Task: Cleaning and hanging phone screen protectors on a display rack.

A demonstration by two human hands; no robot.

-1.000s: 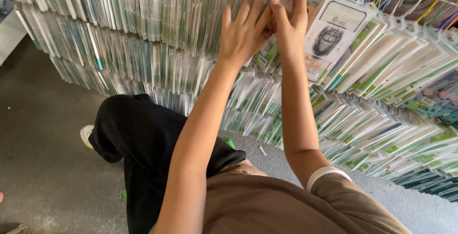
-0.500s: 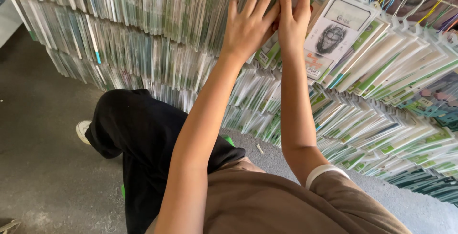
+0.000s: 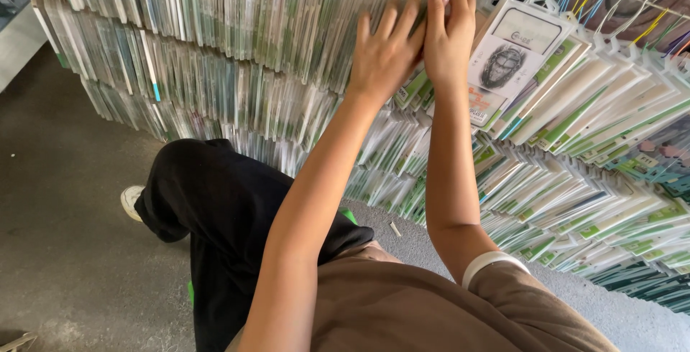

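Both hands pressed into the hanging packets (image 3: 302, 29): the left hand (image 3: 384, 54) spread flat, the right hand (image 3: 447, 36) beside it, grip hidden.

Thin clear-and-green flat packets (image 3: 287, 29), densely packed edge-on in hanging rows, one white-faced pkt (image 3: 514, 57) facing out.

Setting: a shop or stockroom, probably for phone accessories. Wall densely hung with rows of flat clear packets (image 3: 237, 29) on hooks, one larger white-carded packet (image 3: 514, 57) facing out. Bare grey concrete floor (image 3: 65, 201) below.
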